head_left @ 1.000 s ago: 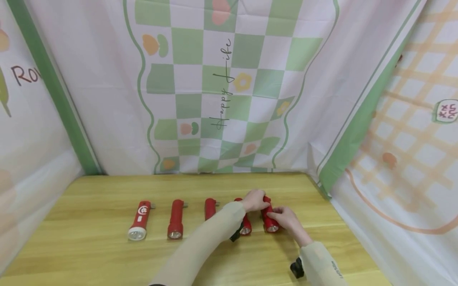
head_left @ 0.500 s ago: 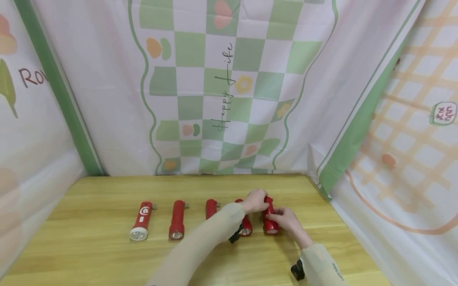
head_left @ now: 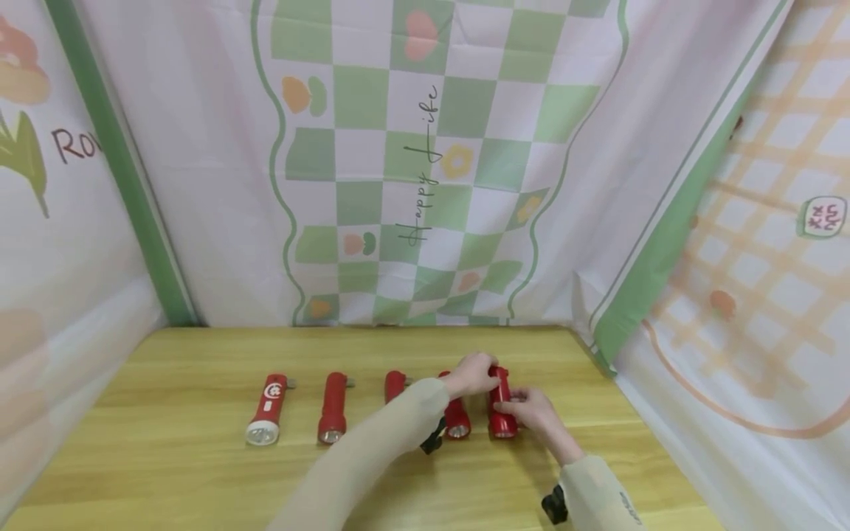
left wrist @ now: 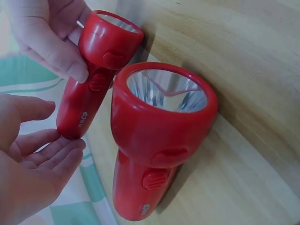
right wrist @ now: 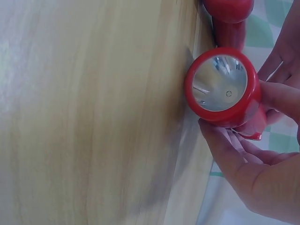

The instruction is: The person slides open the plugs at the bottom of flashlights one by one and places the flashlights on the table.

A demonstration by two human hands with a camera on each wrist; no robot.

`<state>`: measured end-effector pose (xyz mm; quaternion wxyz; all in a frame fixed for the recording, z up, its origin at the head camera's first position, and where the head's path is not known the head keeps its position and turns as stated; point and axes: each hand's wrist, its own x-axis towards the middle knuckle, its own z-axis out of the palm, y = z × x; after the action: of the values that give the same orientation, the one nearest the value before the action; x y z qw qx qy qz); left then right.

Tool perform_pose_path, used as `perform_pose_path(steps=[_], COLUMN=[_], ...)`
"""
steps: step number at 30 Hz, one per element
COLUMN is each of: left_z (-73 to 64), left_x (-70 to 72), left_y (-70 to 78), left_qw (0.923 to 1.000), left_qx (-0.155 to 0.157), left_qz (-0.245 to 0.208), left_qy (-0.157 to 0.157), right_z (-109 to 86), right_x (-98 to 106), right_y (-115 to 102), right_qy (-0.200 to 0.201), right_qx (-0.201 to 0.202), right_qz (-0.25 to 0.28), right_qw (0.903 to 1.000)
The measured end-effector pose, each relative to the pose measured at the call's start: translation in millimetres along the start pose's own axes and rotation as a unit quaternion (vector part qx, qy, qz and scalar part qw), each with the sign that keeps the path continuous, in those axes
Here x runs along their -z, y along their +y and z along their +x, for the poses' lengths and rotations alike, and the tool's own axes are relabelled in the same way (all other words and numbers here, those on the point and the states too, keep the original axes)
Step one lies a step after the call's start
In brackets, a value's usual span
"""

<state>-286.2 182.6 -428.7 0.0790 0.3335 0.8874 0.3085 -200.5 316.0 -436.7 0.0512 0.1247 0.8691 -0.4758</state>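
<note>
My right hand [head_left: 536,414] pinches the rightmost red flashlight [head_left: 502,413] near its lens end, thumb on the body and fingers round the far side. My left hand [head_left: 473,374] is at that flashlight's tail; in the left wrist view its fairly straight fingers [left wrist: 58,157] touch the tail end while the thumb stands apart. The round clear lens [right wrist: 220,83] points toward the right wrist camera. Just left of it lies another red flashlight [left wrist: 154,126], partly hidden by the left hand in the head view.
Farther left in the row lie a red flashlight [head_left: 395,385] half covered by the left sleeve, another red one [head_left: 333,409], and one with a white head [head_left: 267,409]. They rest on a wooden table [head_left: 199,472], with patterned curtains [head_left: 412,162] behind and at the sides.
The rightmost flashlight has turned slightly in the hands, from slanting to nearly straight, and its lens shows less. Both hands stay on it. The head view has shifted slightly.
</note>
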Motion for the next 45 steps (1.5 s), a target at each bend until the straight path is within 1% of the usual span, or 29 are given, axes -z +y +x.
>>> perform_pose_path(steps=[5, 9, 12, 16, 19, 22, 26, 30, 34, 39, 45], left_z=[-4.2, -6.4, -7.5, -10.9, -14.0, -16.0, -18.8, -22.5, -28.1, -36.2, -41.3], left_x=[5.0, 8.6, 10.5, 14.2, 17.0, 18.5, 20.2, 22.9, 28.5, 39.3, 47.5], left_y=[-1.6, -2.8, -4.8, -5.8, -4.4, -2.9, -2.4, -3.8, -4.7, -2.7, -2.4], left_qw=[0.9999, 0.9993, 0.9983, 0.9971, 0.9966, 0.9955, 0.9934, 0.992, 0.9911, 0.9892, 0.9878], left_qx=[-0.016, -0.025, -0.037, -0.05, -0.052, -0.048, -0.05, -0.058, -0.063, -0.067, -0.07], left_qz=[-0.004, -0.025, -0.04, -0.046, -0.05, -0.063, -0.08, -0.086, -0.089, -0.102, -0.106], left_qy=[0.004, 0.01, 0.022, 0.034, 0.041, 0.051, 0.065, 0.071, 0.077, 0.081, 0.09], right_z=[-1.9, -4.3, -6.0, -8.6, -10.7, -12.4, -14.5, -17.5, -21.1, -25.9, -28.6], right_x=[-1, -1, -1, -1, 0, 0, 1, 0, -1, -3, -5], right_y=[1, 0, -2, -4, -6, -8, -10, -12, -16, -24, -29], right_qy=[0.004, 0.014, 0.019, 0.025, 0.028, 0.032, 0.034, 0.031, 0.032, 0.038, 0.039], right_qx=[0.013, 0.019, 0.025, 0.034, 0.036, 0.041, 0.052, 0.056, 0.062, 0.073, 0.085], right_qz=[-0.007, -0.009, -0.008, -0.002, 0.013, 0.018, 0.011, 0.006, 0.004, -0.001, -0.001], right_qw=[0.9999, 0.9997, 0.9995, 0.9991, 0.9989, 0.9985, 0.998, 0.9979, 0.9976, 0.9966, 0.9956])
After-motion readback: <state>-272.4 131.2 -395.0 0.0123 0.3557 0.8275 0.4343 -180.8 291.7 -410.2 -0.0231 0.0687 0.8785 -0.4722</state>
